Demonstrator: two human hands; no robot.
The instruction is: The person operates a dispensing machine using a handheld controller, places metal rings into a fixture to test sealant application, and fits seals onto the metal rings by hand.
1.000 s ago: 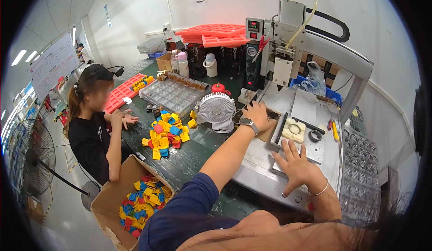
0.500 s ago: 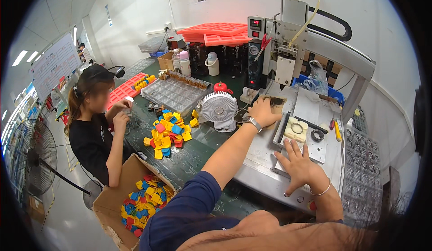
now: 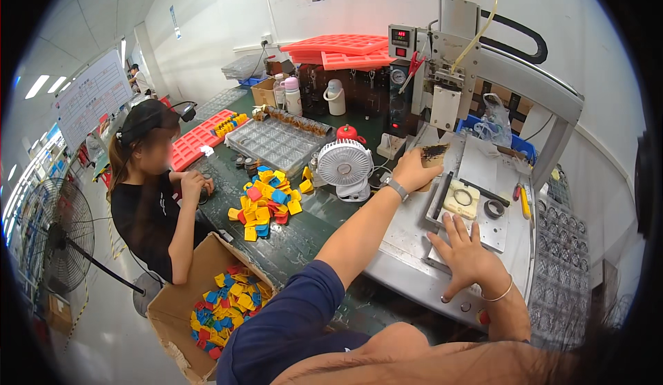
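My left hand point(image 3: 414, 171), wearing a watch, is closed at the edge of a brown cardboard piece point(image 3: 436, 154) with black residue on it. Some of its fingertips are hidden. Spread fingers show on my right hand point(image 3: 469, 255), which holds nothing and rests over the near edge of a metal fixture plate point(image 3: 489, 234). Just beyond its fingertips, a cream block point(image 3: 460, 200) carries a thin dark ring point(image 3: 463, 196). A thicker black ring point(image 3: 494, 209) lies on the plate to the right. One black bar point(image 3: 485, 192) runs behind the block.
A dispensing machine point(image 3: 449, 74) stands over the fixture. Left of my arm are a white fan point(image 3: 344, 167), piled coloured plastic pieces point(image 3: 266, 204) and a carton point(image 3: 166, 316) of more. A co-worker point(image 3: 155, 198) sits at left. A yellow-handled tool point(image 3: 525, 204) lies at right.
My left hand has gone from spread fingers to a closed grip at the cardboard, which looks shifted. My right hand keeps its pose. The co-worker's hands have moved; a white item now lies on the table.
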